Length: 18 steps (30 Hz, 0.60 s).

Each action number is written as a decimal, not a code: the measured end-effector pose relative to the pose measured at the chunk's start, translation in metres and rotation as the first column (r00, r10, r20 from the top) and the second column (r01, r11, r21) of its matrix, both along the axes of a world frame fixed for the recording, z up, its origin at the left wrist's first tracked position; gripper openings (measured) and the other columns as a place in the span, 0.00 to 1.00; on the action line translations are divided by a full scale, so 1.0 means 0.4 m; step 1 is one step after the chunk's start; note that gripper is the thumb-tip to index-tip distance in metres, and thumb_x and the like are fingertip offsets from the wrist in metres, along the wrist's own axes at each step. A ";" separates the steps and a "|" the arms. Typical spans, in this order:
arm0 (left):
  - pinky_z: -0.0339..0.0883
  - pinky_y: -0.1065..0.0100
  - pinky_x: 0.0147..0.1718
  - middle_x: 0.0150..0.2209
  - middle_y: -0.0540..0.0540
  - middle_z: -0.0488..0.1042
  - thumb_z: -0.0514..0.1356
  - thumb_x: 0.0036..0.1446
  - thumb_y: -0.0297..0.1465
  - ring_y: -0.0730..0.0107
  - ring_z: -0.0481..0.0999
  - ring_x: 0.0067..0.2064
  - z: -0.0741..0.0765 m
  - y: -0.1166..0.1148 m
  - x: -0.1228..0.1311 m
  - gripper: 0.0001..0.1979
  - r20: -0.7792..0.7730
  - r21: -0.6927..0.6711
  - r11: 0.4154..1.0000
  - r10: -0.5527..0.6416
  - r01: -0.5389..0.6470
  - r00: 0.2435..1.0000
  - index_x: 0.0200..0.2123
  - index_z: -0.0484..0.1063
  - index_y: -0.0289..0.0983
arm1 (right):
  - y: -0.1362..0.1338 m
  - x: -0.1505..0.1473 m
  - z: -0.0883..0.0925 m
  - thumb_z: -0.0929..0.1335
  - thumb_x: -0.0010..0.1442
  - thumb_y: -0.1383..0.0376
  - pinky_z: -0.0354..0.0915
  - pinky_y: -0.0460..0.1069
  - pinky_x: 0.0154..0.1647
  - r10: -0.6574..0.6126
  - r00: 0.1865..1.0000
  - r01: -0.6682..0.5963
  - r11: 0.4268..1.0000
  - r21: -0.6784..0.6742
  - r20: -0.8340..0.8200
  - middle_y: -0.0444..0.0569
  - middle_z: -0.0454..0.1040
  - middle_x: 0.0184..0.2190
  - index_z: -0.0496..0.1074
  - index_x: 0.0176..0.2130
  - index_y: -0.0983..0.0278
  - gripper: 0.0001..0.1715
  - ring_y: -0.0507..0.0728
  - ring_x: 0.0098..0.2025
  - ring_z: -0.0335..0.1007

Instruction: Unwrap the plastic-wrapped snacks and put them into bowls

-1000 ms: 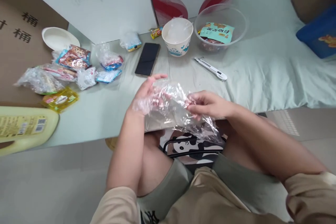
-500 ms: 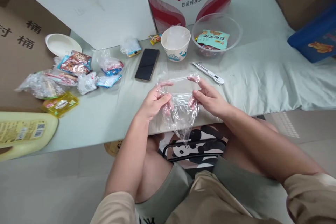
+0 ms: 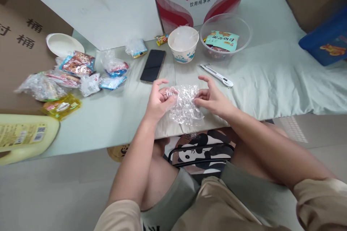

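Observation:
A crumpled clear plastic bag [image 3: 185, 105] is held between both hands just above the front edge of the pale green tabletop [image 3: 108, 115]. My left hand [image 3: 157, 98] pinches its left side with thumb and fingers. On its right side my right hand [image 3: 212, 97] pinches it too, index finger lifted. The bag looks empty.
Behind the hands lie a black phone [image 3: 153, 65], a paper cup [image 3: 183, 43], a clear bowl [image 3: 226, 35] with snack packets and a white utility knife [image 3: 216, 75]. Several wrapped snacks [image 3: 78, 72] sit at the left, with a yellow bottle [image 3: 25, 135] and a white bowl [image 3: 60, 44].
The bag was stretched open and hanging between my hands; now it is gathered into a crumpled bunch and lowered onto the table edge. The hands have come closer together.

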State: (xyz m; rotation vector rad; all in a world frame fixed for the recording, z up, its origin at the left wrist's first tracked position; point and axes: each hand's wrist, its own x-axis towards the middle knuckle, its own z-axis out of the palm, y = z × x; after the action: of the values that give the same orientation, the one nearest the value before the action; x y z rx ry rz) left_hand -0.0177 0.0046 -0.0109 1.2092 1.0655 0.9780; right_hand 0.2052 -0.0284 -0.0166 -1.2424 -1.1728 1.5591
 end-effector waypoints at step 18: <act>0.73 0.63 0.41 0.34 0.44 0.76 0.62 0.58 0.51 0.63 0.77 0.42 -0.034 -0.027 0.050 0.22 0.021 0.119 0.987 0.103 -0.105 0.994 0.23 0.71 0.39 | 0.024 0.002 -0.013 0.75 0.53 0.54 0.70 0.51 0.41 -0.150 0.984 0.152 0.988 0.013 -0.101 0.45 0.70 0.42 0.65 0.46 0.57 0.25 0.53 0.38 0.70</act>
State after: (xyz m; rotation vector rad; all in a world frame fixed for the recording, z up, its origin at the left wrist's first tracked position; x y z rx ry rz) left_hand 0.0023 -0.0060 -0.0247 1.2522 1.0797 1.1437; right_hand 0.2058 -0.0190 -0.0219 -1.1977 -1.0053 1.4758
